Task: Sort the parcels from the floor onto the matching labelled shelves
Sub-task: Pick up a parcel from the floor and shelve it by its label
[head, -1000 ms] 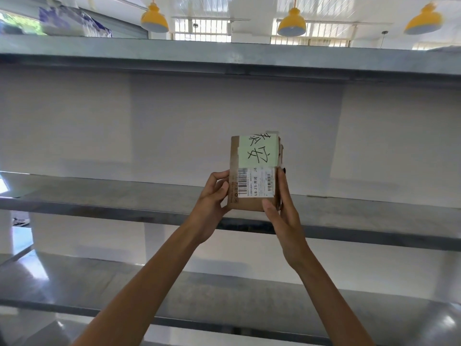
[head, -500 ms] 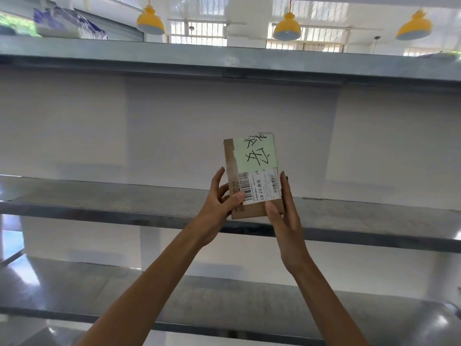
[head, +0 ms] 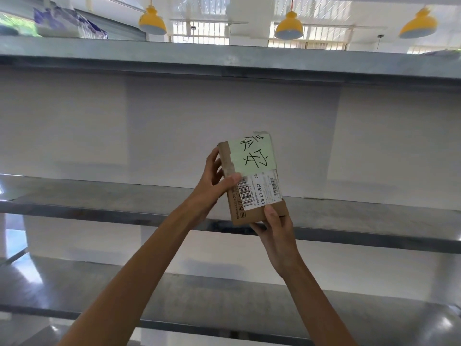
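Note:
I hold a small brown cardboard parcel (head: 252, 179) up in front of the shelving. A pale green note with black handwritten characters covers its upper part and a white barcode label its lower part. My left hand (head: 215, 182) grips its left edge, thumb across the front. My right hand (head: 277, 229) holds its bottom right corner from below. The parcel tilts slightly to the left and hangs in the air in front of the middle metal shelf (head: 99, 196).
Grey metal shelves run across the view: an upper shelf (head: 224, 58), the middle one and a lower shelf (head: 224, 303), with a white back panel behind. A blue and white package (head: 67, 23) lies on the upper shelf at the left. Yellow lamps (head: 288, 27) hang overhead.
The parcel has tilted further to the left and come closer. My right hand slid down from its right side to its bottom corner. My left thumb moved onto the front.

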`<state>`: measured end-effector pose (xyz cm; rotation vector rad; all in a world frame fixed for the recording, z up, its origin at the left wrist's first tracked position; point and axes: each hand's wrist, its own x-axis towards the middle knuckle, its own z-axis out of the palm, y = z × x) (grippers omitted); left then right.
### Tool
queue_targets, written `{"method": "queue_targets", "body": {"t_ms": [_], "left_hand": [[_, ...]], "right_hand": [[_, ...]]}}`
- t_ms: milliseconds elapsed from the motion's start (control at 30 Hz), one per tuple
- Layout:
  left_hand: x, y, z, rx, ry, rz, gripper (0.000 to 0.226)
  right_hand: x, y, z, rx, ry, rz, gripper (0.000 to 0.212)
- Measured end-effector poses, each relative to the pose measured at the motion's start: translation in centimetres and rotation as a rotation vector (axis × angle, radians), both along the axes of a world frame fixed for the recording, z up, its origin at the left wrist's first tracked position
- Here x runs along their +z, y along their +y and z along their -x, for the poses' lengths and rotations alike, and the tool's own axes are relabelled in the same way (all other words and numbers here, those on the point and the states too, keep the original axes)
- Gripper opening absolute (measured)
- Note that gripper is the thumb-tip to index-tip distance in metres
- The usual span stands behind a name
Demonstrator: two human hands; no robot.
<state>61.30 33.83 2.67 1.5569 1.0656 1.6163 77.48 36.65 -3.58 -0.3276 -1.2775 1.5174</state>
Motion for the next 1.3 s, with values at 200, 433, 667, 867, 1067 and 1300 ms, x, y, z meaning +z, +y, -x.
{"method": "queue_targets", "body": {"t_ms": [200, 433, 667, 867, 1067, 1300], "left_hand": [[-0.8, 0.0, -0.4, 0.169, -0.029, -0.039, 0.089], [-1.2, 0.4, 0.5, 0.304, 0.051, 0.012, 0.084], [-1.7, -0.7, 1.5, 0.343, 0.082, 0.059, 0.051], [-2.0, -1.9, 1.2, 0.367, 0.116, 0.019, 0.050], [-2.0, -2.4, 1.5, 0.418, 0.067, 0.043, 0.025], [-1.8, -2.9, 0.8, 0.380, -0.061, -0.028, 0.021]], "right_hand": [[0.4, 0.8, -0.1, -0.071, 0.125, 0.061, 0.118], [1.4, 2.2, -0.6, -0.135, 0.063, 0.020, 0.076], [3.3, 3.6, -1.2, -0.184, -0.001, 0.008, 0.052], [4.5, 3.7, -0.6, -0.234, -0.057, -0.069, 0.046], [4.8, 3.7, -0.2, -0.184, -0.214, -0.246, 0.065], [4.2, 3.4, 0.3, -0.172, -0.347, -0.329, 0.057]]}}
